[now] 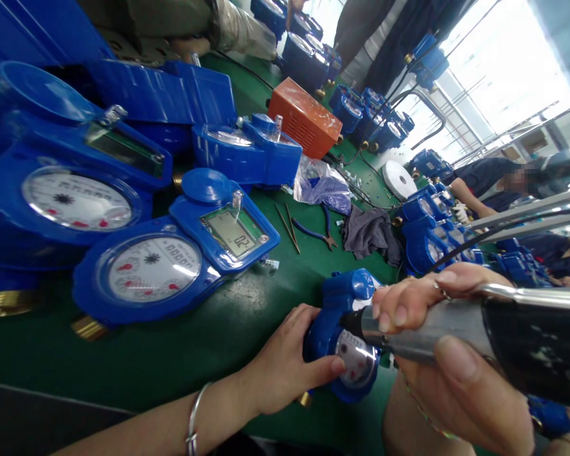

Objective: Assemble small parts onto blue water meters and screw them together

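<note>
My left hand (pixel 285 358) is wrapped round the side of a blue water meter (pixel 358 364), thumb on the rim of its round dial. In my right hand (pixel 479 386) is a power screwdriver (pixel 536 335) with a silver front, a black body and a metal lever. Its dark nose points at the meter, near the joint between the dial and the upper housing; whether the tip touches a screw is hidden. To the left lies another water meter (pixel 154 269), its small display lit, with a larger-looking meter (pixel 76 196) beside it.
On the green table (pixel 247 316) lie cutting pliers (pixel 316 233), tweezers (pixel 289 228), a dark cloth (pixel 371 234) and a plastic bag (pixel 320 183). Behind them stand an orange box (pixel 304 117), a white reel (pixel 399 179) and several more meters. Co-workers sit around; one arm (pixel 472 199) reaches in at right.
</note>
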A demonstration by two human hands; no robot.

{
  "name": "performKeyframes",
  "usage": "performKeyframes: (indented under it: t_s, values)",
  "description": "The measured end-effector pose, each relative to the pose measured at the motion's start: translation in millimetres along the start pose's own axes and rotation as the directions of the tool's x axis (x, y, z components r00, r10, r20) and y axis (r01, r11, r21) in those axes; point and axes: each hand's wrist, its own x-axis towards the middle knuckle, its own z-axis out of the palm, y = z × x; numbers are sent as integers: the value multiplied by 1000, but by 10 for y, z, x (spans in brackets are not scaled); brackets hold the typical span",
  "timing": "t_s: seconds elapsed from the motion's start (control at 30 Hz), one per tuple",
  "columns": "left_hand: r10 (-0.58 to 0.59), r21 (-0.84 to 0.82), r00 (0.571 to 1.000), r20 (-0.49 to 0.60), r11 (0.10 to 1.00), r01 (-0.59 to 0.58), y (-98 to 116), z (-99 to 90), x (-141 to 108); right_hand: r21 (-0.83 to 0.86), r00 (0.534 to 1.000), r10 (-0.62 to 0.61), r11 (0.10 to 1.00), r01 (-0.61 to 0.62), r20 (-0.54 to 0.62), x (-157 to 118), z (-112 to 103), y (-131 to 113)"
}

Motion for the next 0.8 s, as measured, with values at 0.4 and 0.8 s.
performKeyframes:
  t_s: [0.4, 0.8]
  values:
    - [24, -38, 999, -22, 999, -24, -29, 11, -25, 47, 1000, -3, 999, 3, -2, 25, 19, 33]
    - [37, -47, 999, -28, 998, -38, -35, 13, -2, 98, 996, 70, 993, -65, -53, 17, 58, 18]
